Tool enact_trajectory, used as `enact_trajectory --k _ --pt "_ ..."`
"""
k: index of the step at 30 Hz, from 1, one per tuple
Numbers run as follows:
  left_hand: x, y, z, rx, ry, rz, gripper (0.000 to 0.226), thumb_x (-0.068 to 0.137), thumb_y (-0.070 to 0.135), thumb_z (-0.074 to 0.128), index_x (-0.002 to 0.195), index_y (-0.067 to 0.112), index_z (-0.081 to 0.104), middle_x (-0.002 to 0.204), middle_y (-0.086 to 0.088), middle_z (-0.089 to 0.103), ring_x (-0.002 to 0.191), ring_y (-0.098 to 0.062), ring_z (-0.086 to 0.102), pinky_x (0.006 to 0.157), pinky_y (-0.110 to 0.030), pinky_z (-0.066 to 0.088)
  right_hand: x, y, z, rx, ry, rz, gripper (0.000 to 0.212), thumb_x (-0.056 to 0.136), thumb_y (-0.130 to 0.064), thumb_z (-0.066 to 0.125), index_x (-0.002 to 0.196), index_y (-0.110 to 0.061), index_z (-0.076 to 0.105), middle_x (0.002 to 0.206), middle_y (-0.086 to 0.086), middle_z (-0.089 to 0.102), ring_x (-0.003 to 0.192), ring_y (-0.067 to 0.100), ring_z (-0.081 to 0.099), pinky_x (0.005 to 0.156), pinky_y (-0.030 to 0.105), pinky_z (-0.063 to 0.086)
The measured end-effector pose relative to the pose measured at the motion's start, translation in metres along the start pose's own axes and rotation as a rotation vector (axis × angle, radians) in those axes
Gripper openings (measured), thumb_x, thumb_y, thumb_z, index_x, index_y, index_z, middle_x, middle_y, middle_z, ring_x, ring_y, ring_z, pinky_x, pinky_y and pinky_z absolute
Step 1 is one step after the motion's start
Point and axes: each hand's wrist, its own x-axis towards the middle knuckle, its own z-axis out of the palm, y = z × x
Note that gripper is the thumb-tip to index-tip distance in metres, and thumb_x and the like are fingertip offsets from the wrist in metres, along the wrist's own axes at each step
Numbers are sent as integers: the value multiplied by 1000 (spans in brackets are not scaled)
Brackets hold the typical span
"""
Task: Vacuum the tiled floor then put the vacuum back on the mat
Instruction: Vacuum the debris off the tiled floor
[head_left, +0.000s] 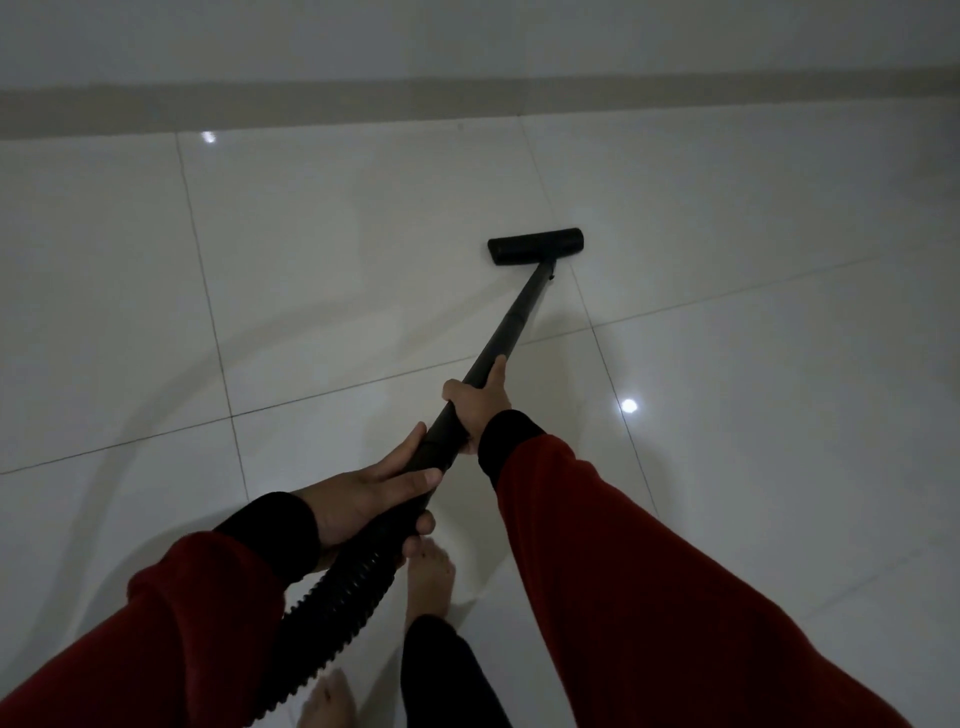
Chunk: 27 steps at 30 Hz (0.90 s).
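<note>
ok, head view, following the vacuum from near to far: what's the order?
ribbed hose → left hand gripping the wand's lower end → right hand gripping the wand higher up → bare wand → floor head on the tiled floor → skirting strip at the wall.

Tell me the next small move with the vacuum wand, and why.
Probably draw the floor head back toward the bare feet along the tiled floor: both hands, right hand ahead and left hand by the hose, grip the wand, which looks fully extended.
</note>
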Motion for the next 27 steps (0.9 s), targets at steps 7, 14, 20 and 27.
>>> enact_trajectory --k 7,14,20,27 --pt "-28 -56 13 35 -49 -52 89 74 33 66 139 59 11 63 -6 60 51 -17 59 49 -26 51 -45 64 0 36 71 44 93 88 -20 52 145 -44 -16 121 14 55 74 21 59 48 30 49" --pt "-53 -106 21 49 -76 -76 90 74 32 65 140 58 9 62 -5 60 50 -17 58 48 -26 51 -79 116 7 53 102 49 91 89 -19 51 147 -42 -15 114 11 54 70 19 57 42 23 44" --pt "-67 -135 35 61 -92 -73 89 73 34 65 139 59 12 62 -5 61 50 -18 58 48 -26 51 -105 144 3 56 114 64 90 89 -19 52 147 -42 -14 112 12 55 69 19 57 40 22 43" --pt "-73 -170 60 73 -88 -71 88 71 33 65 139 58 14 62 -6 61 51 -18 58 48 -26 52 -126 182 -15 69 112 67 90 89 -18 51 147 -42 -14 93 6 53 70 19 56 42 24 44"
